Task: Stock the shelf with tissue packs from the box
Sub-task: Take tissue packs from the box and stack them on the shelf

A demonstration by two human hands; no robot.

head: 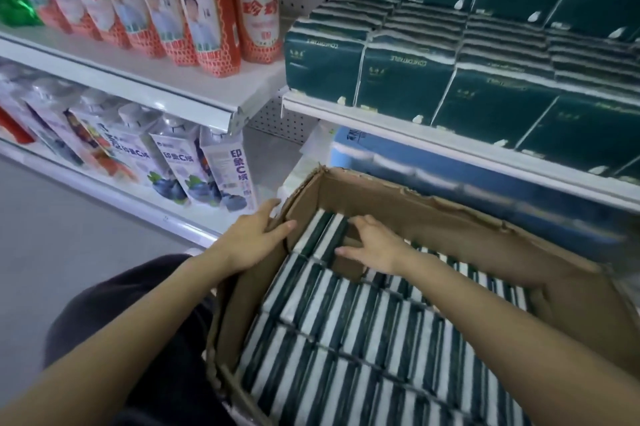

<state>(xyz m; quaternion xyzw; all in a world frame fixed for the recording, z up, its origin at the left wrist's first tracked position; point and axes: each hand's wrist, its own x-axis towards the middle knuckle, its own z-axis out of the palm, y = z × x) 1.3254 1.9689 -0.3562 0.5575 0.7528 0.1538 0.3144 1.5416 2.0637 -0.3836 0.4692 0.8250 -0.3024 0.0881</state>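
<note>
Left hand (254, 240): rests on the far-left corner of the box, fingers straight and spread, gripping nothing. Keep it pressing there so the carton does not slide during the pull.
Box (304, 197): open cardboard with a torn rim, set just below the shelf edge.
Tissue packs (346, 339): standing on edge in tight rows, filling most of the box.
Gap (349, 263): bare cardboard among the far rows, giving the thumb room to enter.
Right hand (375, 247): fingers slightly apart, laid over the tops of the corner packs, thumb out toward the gap, nothing clamped yet. Advised: pinch one bundle across its narrow faces and lift straight up, clear of its neighbours.
Shelf (450, 145): upper right, already lined with dark green packs; no free slot plainly shows. Seat new stock flush with the front row.
</note>
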